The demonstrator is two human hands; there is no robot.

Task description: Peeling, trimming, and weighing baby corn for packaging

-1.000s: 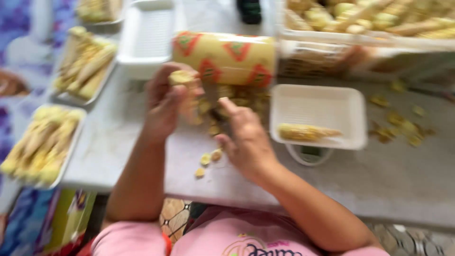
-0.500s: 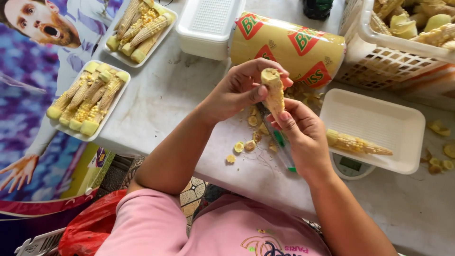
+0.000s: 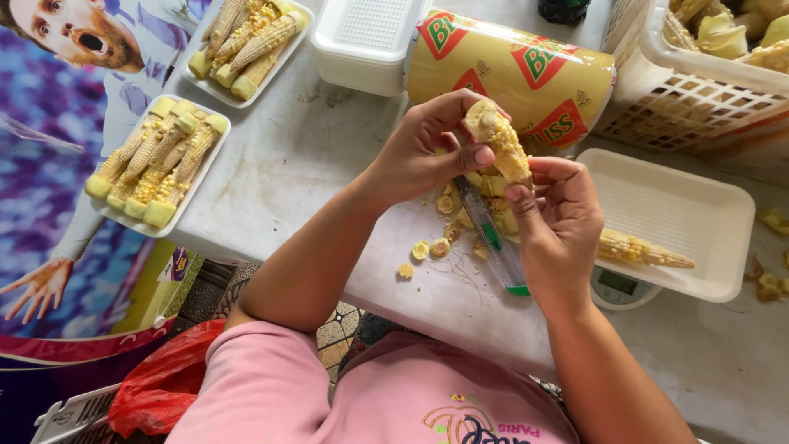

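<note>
My left hand (image 3: 427,152) grips a short yellow corn cob (image 3: 497,144) by its upper end, above the grey table. My right hand (image 3: 559,222) pinches the cob's lower end with thumb and fingers. Under the hands lies a thin knife with a green handle (image 3: 491,234); I cannot tell whether my right hand holds it. Cut cob ends and scraps (image 3: 431,247) are scattered on the table below the cob. To the right, a white foam tray (image 3: 699,222) rests on a small scale (image 3: 620,288) and holds one trimmed cob (image 3: 641,248).
A yellow roll of wrap (image 3: 509,74) lies just behind my hands. Two foam trays packed with corn (image 3: 160,164) (image 3: 246,41) sit at the left, empty stacked trays (image 3: 366,37) behind. A white basket (image 3: 657,99) of corn stands at back right. A red bag (image 3: 164,378) hangs below the table edge.
My hands have lifted the cob off the table and turned it upright between them. The view has steadied and shifted slightly left.
</note>
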